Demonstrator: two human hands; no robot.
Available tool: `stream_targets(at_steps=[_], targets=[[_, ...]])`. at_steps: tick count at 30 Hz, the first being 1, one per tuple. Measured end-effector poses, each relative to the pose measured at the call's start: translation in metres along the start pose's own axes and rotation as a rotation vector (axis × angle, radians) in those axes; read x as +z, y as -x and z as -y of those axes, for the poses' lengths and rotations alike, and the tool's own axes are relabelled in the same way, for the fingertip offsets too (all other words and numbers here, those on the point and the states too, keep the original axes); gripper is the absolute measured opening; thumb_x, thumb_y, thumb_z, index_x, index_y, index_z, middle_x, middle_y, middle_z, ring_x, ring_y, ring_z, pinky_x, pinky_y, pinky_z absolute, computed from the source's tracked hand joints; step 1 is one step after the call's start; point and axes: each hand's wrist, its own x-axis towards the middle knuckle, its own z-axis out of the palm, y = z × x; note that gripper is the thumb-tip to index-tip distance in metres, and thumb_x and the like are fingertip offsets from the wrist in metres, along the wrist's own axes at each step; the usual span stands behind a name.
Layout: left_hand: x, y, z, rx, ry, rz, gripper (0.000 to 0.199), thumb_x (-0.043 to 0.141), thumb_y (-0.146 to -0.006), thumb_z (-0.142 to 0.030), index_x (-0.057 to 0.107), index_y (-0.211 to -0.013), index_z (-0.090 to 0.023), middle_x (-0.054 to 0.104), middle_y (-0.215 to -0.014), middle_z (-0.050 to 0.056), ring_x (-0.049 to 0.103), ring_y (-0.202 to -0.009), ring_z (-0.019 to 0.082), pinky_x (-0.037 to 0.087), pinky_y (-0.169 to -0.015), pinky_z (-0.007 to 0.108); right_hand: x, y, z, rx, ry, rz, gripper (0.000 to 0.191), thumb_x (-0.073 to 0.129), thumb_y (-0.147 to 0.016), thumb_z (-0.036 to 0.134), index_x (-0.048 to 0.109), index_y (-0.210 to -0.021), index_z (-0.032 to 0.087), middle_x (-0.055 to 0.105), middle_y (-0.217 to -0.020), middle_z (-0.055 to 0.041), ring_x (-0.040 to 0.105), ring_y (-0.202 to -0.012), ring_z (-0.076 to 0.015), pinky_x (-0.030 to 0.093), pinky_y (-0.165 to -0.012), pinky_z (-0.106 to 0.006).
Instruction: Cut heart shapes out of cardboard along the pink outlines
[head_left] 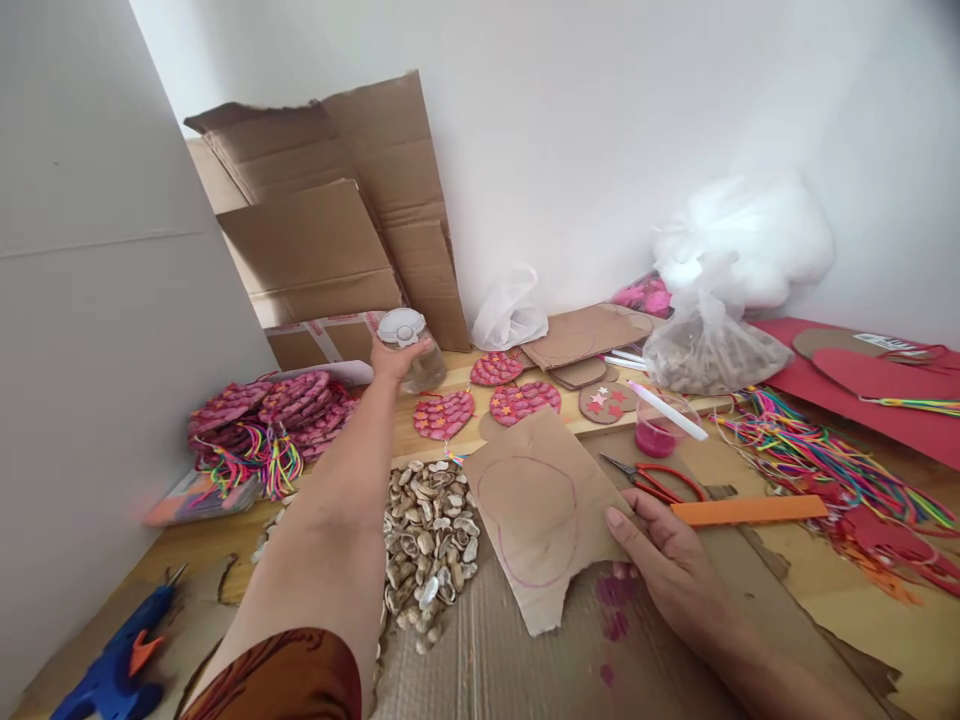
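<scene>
My left hand (394, 360) reaches far forward and is wrapped round a clear jar (426, 368) with a pale lid, beside the leaning cardboard. In my right hand (652, 550) is a torn piece of cardboard (532, 510), pinched at its right edge, thumb on top. A rounded outline in purple is drawn on it. Peanut shells (431, 540) lie in a heap between my left forearm and the held cardboard. Pink decorated shapes (444, 413) rest just behind. Scissors (667, 482) with red handles lie beyond my right hand, near a cup (656, 435) of pink paint.
Large cardboard sheets (337, 220) lean on the wall at back left. A blue glue gun (120, 660) lies front left, and a pile of pink pieces (270, 415) behind it. Bags (712, 340), colourful cords (825, 450) and an orange strip (750, 510) are on the right.
</scene>
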Motion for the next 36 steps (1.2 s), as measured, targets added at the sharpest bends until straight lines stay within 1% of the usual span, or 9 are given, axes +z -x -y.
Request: stream_targets(at_steps=[8, 13, 16, 18, 21, 24, 26, 31, 36], targets=[[-0.025, 0.006, -0.01, -0.081, -0.086, -0.029, 0.09, 0.094, -0.046, -0.032, 0.054, -0.124, -0.013, 0.065, -0.127, 0.018, 0.061, -0.121, 0.03, 0.044, -0.106, 0.044, -0.002, -0.001, -0.005, 0.011, -0.018, 0.014, 0.036, 0.066, -0.086, 0.058, 0.059, -0.097, 0.024, 0.062, -0.086, -0.0026, 0.054, -0.067, -0.0153, 0.052, -0.051, -0.023], [-0.037, 0.036, -0.032, -0.114, -0.109, -0.181, 0.086, 0.084, -0.062, -0.031, 0.044, -0.136, -0.013, 0.052, -0.141, 0.023, 0.05, -0.134, 0.033, 0.036, -0.113, 0.048, 0.001, -0.003, -0.002, -0.033, -0.077, -0.007, 0.038, 0.067, -0.085, 0.059, 0.06, -0.092, 0.022, 0.061, -0.08, -0.0006, 0.052, -0.066, -0.0137, 0.051, -0.05, -0.021], [-0.048, 0.071, -0.054, -0.097, -0.048, -0.164, 0.065, 0.074, -0.074, -0.037, 0.051, -0.131, -0.015, 0.059, -0.131, 0.017, 0.059, -0.122, 0.027, 0.045, -0.105, 0.043, 0.003, -0.005, 0.002, -0.037, -0.134, -0.023, 0.041, 0.071, -0.081, 0.06, 0.06, -0.089, 0.021, 0.06, -0.077, 0.0003, 0.051, -0.062, -0.0124, 0.05, -0.049, -0.022], [-0.055, 0.104, -0.07, -0.11, 0.018, -0.059, 0.043, 0.062, -0.084, -0.047, 0.064, -0.111, -0.014, 0.07, -0.108, 0.012, 0.067, -0.102, 0.023, 0.052, -0.094, 0.039, 0.003, -0.005, 0.006, -0.039, -0.167, -0.033, 0.043, 0.073, -0.078, 0.06, 0.06, -0.089, 0.021, 0.061, -0.074, 0.0012, 0.052, -0.057, -0.0111, 0.047, -0.047, -0.022], [-0.064, 0.162, -0.096, -0.184, 0.108, 0.129, 0.052, 0.054, -0.087, -0.061, 0.071, -0.078, -0.013, 0.072, -0.083, 0.012, 0.07, -0.08, 0.022, 0.056, -0.077, 0.035, 0.003, -0.005, 0.009, -0.052, -0.206, -0.04, 0.043, 0.073, -0.077, 0.059, 0.058, -0.088, 0.02, 0.062, -0.07, 0.0026, 0.053, -0.049, -0.0094, 0.042, -0.045, -0.022], [-0.071, 0.218, -0.119, -0.33, 0.398, 0.218, 0.042, 0.08, -0.073, -0.046, 0.073, -0.105, -0.02, 0.073, -0.112, 0.008, 0.069, -0.094, 0.018, 0.054, -0.073, 0.025, 0.002, -0.006, 0.01, -0.07, -0.257, -0.048, 0.041, 0.074, -0.077, 0.056, 0.056, -0.086, 0.02, 0.064, -0.071, 0.0027, 0.056, -0.049, -0.0097, 0.04, -0.046, -0.022], [-0.073, 0.248, -0.128, -0.466, 0.581, 0.24, 0.062, 0.087, -0.066, -0.036, 0.065, -0.124, -0.031, 0.07, -0.122, 0.004, 0.07, -0.094, 0.015, 0.055, -0.075, 0.025, 0.002, -0.007, 0.01, -0.086, -0.279, -0.039, 0.04, 0.074, -0.076, 0.055, 0.054, -0.084, 0.021, 0.063, -0.068, 0.0036, 0.056, -0.048, -0.01, 0.038, -0.046, -0.022], [-0.079, 0.292, -0.138, -0.825, 0.723, 0.367, 0.044, 0.072, -0.08, -0.056, 0.07, -0.11, -0.024, 0.075, -0.1, 0.006, 0.072, -0.079, 0.017, 0.058, -0.064, 0.027, 0.0, -0.008, 0.011, -0.078, -0.274, 0.028, 0.038, 0.076, -0.073, 0.052, 0.055, -0.077, 0.021, 0.059, -0.06, 0.0046, 0.053, -0.045, -0.0102, 0.038, -0.044, -0.023], [-0.083, 0.31, -0.145, -0.907, 0.726, 0.397, 0.042, 0.072, -0.083, -0.05, 0.071, -0.115, -0.023, 0.069, -0.129, 0.01, 0.069, -0.11, 0.027, 0.063, -0.079, 0.036, 0.0, -0.007, 0.012, -0.072, -0.266, 0.081, 0.036, 0.08, -0.067, 0.049, 0.061, -0.075, 0.02, 0.057, -0.061, 0.0051, 0.048, -0.048, -0.0087, 0.04, -0.042, -0.021]])
